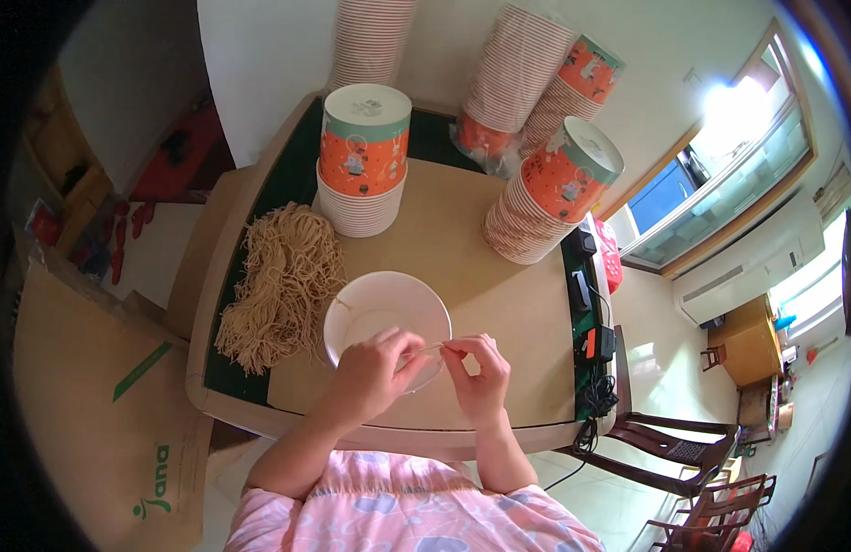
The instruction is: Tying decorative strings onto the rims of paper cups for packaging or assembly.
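Observation:
My left hand (382, 366) and my right hand (480, 370) are close together above the near rim of a white paper bucket (407, 293). Fingertips of both hands pinch a thin beige cord (432, 347), stretched short between them. Another bit of cord lies against the bucket's left inner wall. Left of the bucket sits a loose, tangled heap of beige cords (283, 281). My fingers hide part of the bucket's near side and inside.
Orange and green paper buckets stand in a stack (365, 156) behind the heap and in a leaning stack (554, 189) at right. Plastic-wrapped stacks (517, 69) line the wall. Power strips and black cables (598, 396) run along the right table edge; a cardboard box (103, 396) is left.

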A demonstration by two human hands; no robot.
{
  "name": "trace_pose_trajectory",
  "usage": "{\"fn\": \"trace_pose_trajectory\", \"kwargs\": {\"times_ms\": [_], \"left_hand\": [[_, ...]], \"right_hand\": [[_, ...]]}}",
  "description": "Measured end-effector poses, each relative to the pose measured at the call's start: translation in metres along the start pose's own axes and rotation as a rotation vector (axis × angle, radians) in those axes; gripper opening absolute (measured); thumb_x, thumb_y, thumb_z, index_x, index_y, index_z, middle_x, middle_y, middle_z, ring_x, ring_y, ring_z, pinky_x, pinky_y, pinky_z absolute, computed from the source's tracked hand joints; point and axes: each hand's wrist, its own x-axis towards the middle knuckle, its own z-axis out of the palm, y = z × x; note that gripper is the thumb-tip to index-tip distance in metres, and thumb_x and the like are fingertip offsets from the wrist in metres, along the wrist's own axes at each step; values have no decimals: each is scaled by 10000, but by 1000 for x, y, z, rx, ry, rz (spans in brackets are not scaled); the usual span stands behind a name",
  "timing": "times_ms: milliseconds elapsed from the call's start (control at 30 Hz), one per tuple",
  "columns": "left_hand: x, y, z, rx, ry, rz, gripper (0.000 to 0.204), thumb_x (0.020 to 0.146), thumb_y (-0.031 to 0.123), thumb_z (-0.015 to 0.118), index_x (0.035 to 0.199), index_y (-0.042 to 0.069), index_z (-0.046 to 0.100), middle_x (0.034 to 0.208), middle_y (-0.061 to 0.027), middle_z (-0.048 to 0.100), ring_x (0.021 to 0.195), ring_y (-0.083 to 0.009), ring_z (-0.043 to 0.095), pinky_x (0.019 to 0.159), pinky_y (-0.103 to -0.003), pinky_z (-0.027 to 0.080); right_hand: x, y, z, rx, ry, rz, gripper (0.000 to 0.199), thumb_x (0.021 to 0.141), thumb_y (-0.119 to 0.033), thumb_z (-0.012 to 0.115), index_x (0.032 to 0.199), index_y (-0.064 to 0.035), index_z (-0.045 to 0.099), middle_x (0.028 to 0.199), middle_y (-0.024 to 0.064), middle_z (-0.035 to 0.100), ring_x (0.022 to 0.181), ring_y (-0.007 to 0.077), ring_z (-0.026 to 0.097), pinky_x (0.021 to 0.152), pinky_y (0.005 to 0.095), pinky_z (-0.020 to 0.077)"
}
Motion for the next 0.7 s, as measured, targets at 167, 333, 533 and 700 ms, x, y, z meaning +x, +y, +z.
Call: {"fn": "trace_pose_trajectory", "kwargs": {"times_ms": [167, 333, 533, 700], "left_hand": [[2, 8, -13, -394, -275, -121, 95, 873, 76, 599, 826, 7, 644, 698, -88, 620, 590, -154, 570, 541, -288, 433], [3, 11, -16, -428, -227, -82, 93, 879, 68, 591, 837, 10, 651, 696, -67, 611, 583, -105, 525, 530, -255, 404], [8, 16, -32, -466, -80, -72, 90, 872, 55, 604, 820, 3, 656, 694, -36, 599, 609, -82, 504, 562, -229, 395], [9, 16, -30, -550, -233, -87, 54, 860, 55, 625, 841, 9, 645, 714, -31, 580, 603, -88, 496, 549, -245, 386]], "right_hand": [[0, -4, -3, -10, -1, -57, 149, 721, 22, 729, 820, -53, 646, 829, 60, 630, 753, 210, 581, 704, 310, 448], [-8, 0, -4, -6, -7, -62, 155, 719, 23, 731, 823, -53, 645, 873, 80, 620, 806, 236, 586, 721, 319, 464], [-20, 27, -5, 78, -40, 125, 158, 727, 48, 712, 836, -27, 626, 899, 99, 609, 827, 238, 591, 733, 329, 488], [-10, 20, -10, 21, -40, 64, 184, 709, 49, 712, 851, -26, 624, 951, 114, 620, 870, 253, 599, 768, 335, 488]]}}
